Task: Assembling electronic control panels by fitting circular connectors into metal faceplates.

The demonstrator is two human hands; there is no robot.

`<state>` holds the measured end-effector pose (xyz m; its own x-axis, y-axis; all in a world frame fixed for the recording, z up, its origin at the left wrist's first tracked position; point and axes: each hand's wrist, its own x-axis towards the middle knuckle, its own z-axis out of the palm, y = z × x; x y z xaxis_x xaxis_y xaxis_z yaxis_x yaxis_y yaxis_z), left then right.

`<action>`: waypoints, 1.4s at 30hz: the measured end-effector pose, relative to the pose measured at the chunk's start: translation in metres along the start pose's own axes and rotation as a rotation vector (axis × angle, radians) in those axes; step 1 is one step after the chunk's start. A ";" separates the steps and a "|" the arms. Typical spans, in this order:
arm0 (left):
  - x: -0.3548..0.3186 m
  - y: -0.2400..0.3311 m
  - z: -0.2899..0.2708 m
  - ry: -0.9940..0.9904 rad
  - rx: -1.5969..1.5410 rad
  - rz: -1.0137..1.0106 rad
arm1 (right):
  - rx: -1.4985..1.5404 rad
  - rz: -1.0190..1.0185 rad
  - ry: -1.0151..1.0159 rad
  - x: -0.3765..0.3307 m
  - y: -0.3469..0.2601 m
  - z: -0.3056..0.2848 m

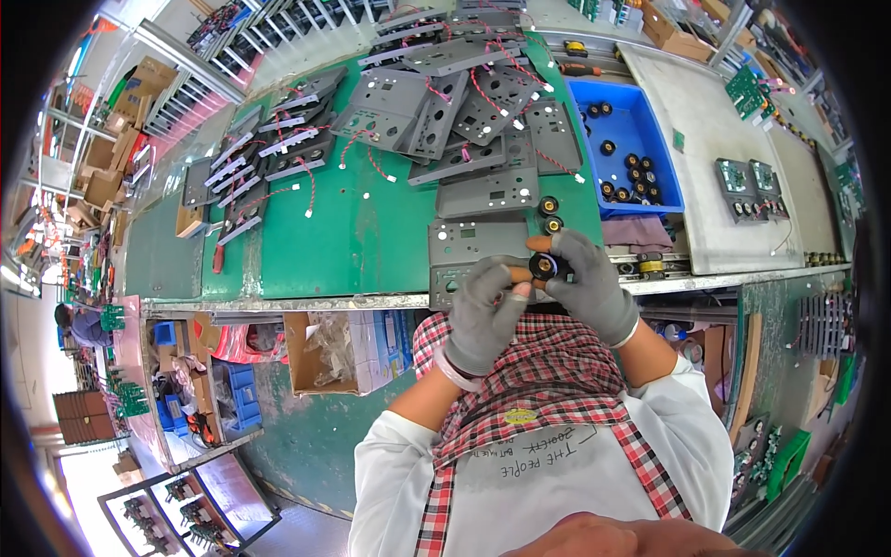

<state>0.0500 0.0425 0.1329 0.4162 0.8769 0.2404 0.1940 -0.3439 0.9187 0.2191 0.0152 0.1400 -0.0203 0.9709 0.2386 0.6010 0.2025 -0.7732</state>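
Note:
Between my gloved fingertips, near the table's front edge, is a black round knob [543,266] with a pale ring on its face. My right hand [591,286], in a grey glove with bare fingertips, pinches it from the right. From the left, my left hand [484,313], gloved the same way, closes its thumb and index finger at the knob's side. Beneath and beyond the hands lies a grey sheet-metal panel [452,243] with cut-out holes. Two similar black knobs with brass-coloured centres [553,226] sit just beyond my right hand.
Grey metal panels [487,190] with red wires pile up on the green mat [371,251]. Another stack [302,139] leans at left, near a red-handled screwdriver [219,258]. A blue bin [676,186] at right holds several black knobs, beside a pale board [710,227].

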 end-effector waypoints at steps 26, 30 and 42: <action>-0.045 -0.049 -0.014 -0.087 -1.497 -0.321 | 0.125 -0.279 0.121 0.011 0.018 0.031; -0.043 -0.024 -0.003 0.053 -1.268 -0.437 | -0.059 -0.409 0.063 0.001 -0.008 0.038; -0.059 -0.043 0.000 0.066 -1.534 -0.360 | -0.046 -0.463 -0.039 0.002 -0.015 0.059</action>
<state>0.0174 0.0054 0.0788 0.5029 0.8609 -0.0769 -0.7955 0.4958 0.3482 0.1627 0.0212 0.1174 -0.3244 0.7840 0.5293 0.5566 0.6106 -0.5633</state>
